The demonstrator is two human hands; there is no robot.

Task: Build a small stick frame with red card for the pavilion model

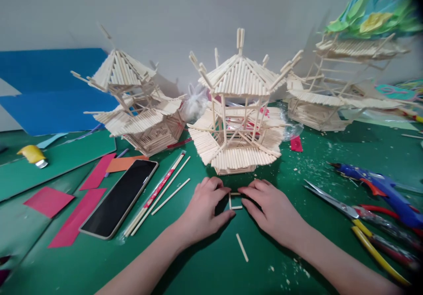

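Note:
Short pieces of wooden stick (230, 201) lie flat on the green table, forming a small three-sided frame, its right side lacking a piece. My left hand (208, 204) is at the left of this frame, index fingertip at its upper left corner and thumb just below it, the two apart. From the right, my right hand (269, 209) reaches in, with index finger and thumb parted near the ends of the upper and lower pieces. Another short stick piece (242, 247) lies loose nearer to me. Just beyond my hands stands a pavilion model of wooden sticks (243, 76).
More stick models stand at left (145, 132) and right (317, 110). A phone (120, 200), packaged chopsticks (157, 191) and red paper (77, 215) lie left. Scissors (333, 200), yellow-handled pliers (373, 251) and a blue glue gun (373, 178) lie right. A yellow cutter (33, 154) rests far left.

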